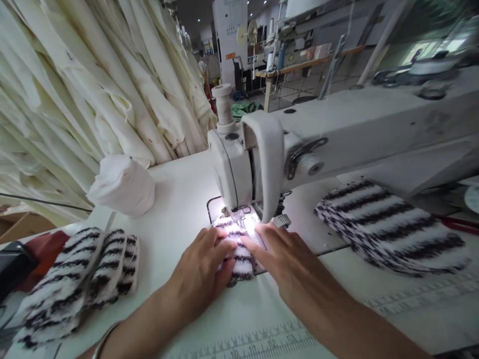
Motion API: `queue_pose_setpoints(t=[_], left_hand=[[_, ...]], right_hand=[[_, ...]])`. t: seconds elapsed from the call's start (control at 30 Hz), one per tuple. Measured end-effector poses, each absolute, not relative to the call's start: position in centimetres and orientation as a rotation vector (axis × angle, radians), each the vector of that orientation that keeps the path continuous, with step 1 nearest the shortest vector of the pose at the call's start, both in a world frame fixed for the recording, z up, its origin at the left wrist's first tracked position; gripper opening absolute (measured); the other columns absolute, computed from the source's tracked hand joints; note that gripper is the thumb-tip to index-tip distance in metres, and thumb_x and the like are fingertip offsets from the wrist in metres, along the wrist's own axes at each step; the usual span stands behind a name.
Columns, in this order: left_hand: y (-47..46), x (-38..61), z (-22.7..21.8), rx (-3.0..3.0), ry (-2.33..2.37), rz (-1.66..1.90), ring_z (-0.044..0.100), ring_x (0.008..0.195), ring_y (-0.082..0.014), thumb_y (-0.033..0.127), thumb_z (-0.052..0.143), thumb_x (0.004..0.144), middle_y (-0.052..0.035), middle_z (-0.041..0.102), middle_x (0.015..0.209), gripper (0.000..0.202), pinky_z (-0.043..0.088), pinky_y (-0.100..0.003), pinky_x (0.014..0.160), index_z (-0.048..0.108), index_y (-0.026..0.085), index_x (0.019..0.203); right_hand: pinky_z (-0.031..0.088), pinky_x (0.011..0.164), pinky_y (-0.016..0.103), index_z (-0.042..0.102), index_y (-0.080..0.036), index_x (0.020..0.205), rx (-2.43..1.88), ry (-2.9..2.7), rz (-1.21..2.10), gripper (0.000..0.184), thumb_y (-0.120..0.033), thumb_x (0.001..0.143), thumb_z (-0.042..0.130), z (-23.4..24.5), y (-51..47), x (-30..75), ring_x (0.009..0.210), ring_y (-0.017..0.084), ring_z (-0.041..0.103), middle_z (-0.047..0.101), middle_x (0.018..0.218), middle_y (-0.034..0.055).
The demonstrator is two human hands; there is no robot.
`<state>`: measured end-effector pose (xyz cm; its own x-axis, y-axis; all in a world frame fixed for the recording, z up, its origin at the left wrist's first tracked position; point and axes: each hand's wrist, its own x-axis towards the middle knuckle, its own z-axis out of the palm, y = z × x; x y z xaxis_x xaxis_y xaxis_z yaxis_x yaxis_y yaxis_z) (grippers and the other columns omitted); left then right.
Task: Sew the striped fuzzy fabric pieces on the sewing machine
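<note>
A small strip of fluffy black-and-white striped fabric (243, 258) lies under the needle area of a white sewing machine (262, 159), lit by its lamp. My left hand (205, 262) is closed over the strip's left side, fingers bent against it. On the right, my right hand (279, 249) pinches at the strip's edge with the thumb, its fingertips close to the presser foot. Part of the fabric is hidden beneath my fingers. To the right lies a stack of matching striped pieces (389, 224); folded striped pieces (90, 269) lie at the left.
A white cloth bundle (123, 184) stands on the machine table (168, 184). Long cream fabric (112, 85) hangs behind at the left. A printed ruler scale (258, 344) runs along the front. Farther back stands another sewing table (307, 65).
</note>
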<state>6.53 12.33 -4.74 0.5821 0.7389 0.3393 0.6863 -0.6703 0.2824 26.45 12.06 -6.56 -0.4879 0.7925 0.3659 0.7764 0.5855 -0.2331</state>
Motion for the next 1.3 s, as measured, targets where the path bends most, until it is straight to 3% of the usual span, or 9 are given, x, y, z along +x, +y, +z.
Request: queue_pose_setpoints(t=[0.13,0.2,0.33,0.43,0.67,0.97,1.17,1.3], left_hand=[[11.9,8.2,-5.0,2.750,1.400,0.644,0.051,0.082,-0.0238,0.011,0.049,0.085,-0.0100,0.054,0.095,0.021,0.055,-0.042,0.063,0.051,0.016,0.106],[11.9,8.4,-4.6,2.771,1.433,0.624,0.052,0.085,-0.0248,0.012,0.049,0.086,-0.0114,0.054,0.098,0.020,0.055,-0.042,0.063,0.051,0.015,0.106],[12.0,8.1,-3.7,2.757,1.217,0.699,0.055,0.100,-0.0249,0.014,0.054,0.088,-0.0125,0.056,0.111,0.019,0.055,-0.042,0.078,0.052,0.015,0.108],[12.0,8.0,-3.8,2.777,1.114,0.659,0.060,0.090,-0.0224,0.020,0.059,0.087,-0.0088,0.061,0.104,0.015,0.056,-0.040,0.072,0.055,0.016,0.101],[11.9,8.0,-4.1,2.717,1.134,0.792,0.064,0.084,-0.0176,0.013,0.056,0.089,-0.0056,0.066,0.098,0.008,0.057,-0.032,0.069,0.061,0.018,0.095],[10.7,7.9,-4.3,2.894,1.058,0.680,0.064,0.100,-0.0231,0.013,0.046,0.094,-0.0086,0.069,0.106,0.020,0.059,-0.038,0.077,0.059,0.015,0.109],[11.6,8.2,-4.2,2.908,1.109,0.616,0.067,0.094,-0.0230,0.015,0.041,0.096,-0.0079,0.069,0.104,0.020,0.061,-0.038,0.072,0.059,0.015,0.106],[12.9,7.9,-4.6,2.935,1.145,0.600,0.067,0.096,-0.0238,0.013,0.043,0.094,-0.0094,0.068,0.107,0.021,0.061,-0.039,0.073,0.056,0.014,0.110]], right_hand=[[0.046,0.067,0.032,0.067,-0.026,0.100,-1.259,-2.408,0.098,0.045,0.002,0.078,0.039,-5.2,13.1,26.9,0.083,0.019,0.056,0.061,0.094,0.0047],[0.046,0.068,0.033,0.065,-0.025,0.106,-1.234,-2.413,-0.010,0.052,0.004,0.075,0.037,-5.3,12.7,27.2,0.086,0.020,0.056,0.061,0.101,0.0071],[0.049,0.076,0.039,0.055,-0.021,0.126,-1.238,-2.334,-0.099,0.070,0.009,0.068,0.031,-6.6,10.2,28.0,0.107,0.026,0.052,0.054,0.118,0.0125],[0.049,0.079,0.039,0.052,-0.022,0.128,-1.287,-2.230,-0.086,0.074,0.011,0.068,0.027,-7.7,8.6,28.8,0.109,0.024,0.051,0.052,0.120,0.0120],[0.051,0.075,0.034,0.058,-0.020,0.121,-1.326,-2.199,-0.118,0.069,0.011,0.067,0.029,-7.9,8.1,29.9,0.104,0.021,0.057,0.059,0.116,0.0119],[0.049,0.080,0.042,0.056,-0.020,0.123,-1.363,-2.151,-0.245,0.060,0.005,0.074,0.031,-8.9,7.0,26.2,0.115,0.028,0.051,0.056,0.122,0.0152],[0.049,0.083,0.044,0.062,-0.016,0.115,-1.321,-2.191,-0.276,0.052,0.002,0.075,0.034,-8.5,8.6,26.1,0.120,0.029,0.049,0.056,0.125,0.0161],[0.052,0.077,0.045,0.066,-0.019,0.110,-1.295,-2.245,-0.278,0.046,0.000,0.079,0.037,-7.4,10.8,26.2,0.104,0.029,0.059,0.062,0.114,0.0141]])
